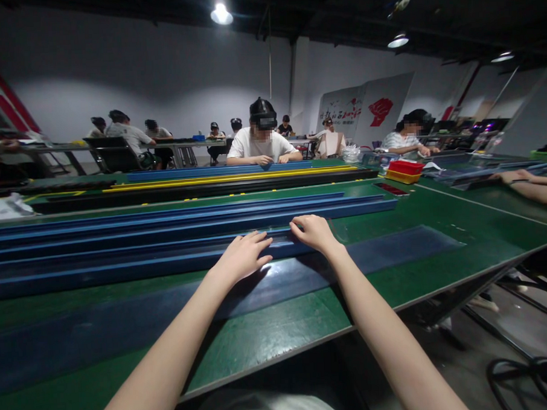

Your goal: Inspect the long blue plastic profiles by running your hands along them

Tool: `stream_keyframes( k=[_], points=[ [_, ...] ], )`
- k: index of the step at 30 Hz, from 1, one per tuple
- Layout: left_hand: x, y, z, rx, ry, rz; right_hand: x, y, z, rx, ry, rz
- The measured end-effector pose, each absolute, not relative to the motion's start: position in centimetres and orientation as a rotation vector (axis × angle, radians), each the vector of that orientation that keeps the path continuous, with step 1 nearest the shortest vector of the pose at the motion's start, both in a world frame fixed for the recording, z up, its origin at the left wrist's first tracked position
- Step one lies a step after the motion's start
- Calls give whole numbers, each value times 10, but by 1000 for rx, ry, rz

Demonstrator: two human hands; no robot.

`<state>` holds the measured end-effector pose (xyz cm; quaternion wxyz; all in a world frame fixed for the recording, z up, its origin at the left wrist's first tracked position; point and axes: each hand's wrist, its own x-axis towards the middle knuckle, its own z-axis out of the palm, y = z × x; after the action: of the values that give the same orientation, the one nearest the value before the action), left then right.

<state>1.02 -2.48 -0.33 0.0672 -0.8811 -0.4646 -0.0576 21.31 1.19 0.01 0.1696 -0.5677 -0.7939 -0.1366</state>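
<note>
A long blue channel strip lies across the green table before me. My left hand rests over it with the fingers spread and the palm down. Close by on the right, my right hand is bent over the channel's right end, thumb and fingers drawn together at its edge; the fingertips are partly hidden. Nearer to me, a flat translucent bluish strip lies on the table, passing under both forearms. Behind the channel lie more blue channel strips, parallel to it.
Yellow and black strips lie farther back. A red and yellow bin stands at the back right, with a dark red phone-like slab near it. A co-worker sits opposite; another person's arm reaches in at right.
</note>
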Motion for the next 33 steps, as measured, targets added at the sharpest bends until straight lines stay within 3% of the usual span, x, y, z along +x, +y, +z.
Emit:
stream_keyframes(
  k=[11,33],
  points=[
    [4,-24,10,-2560,-1437,-224,222,16,0,-1962,-1941,-461],
    [11,-25,-10,-2589,-1273,-265,202,9,-4,-1518,-2325,-408]
  ],
)
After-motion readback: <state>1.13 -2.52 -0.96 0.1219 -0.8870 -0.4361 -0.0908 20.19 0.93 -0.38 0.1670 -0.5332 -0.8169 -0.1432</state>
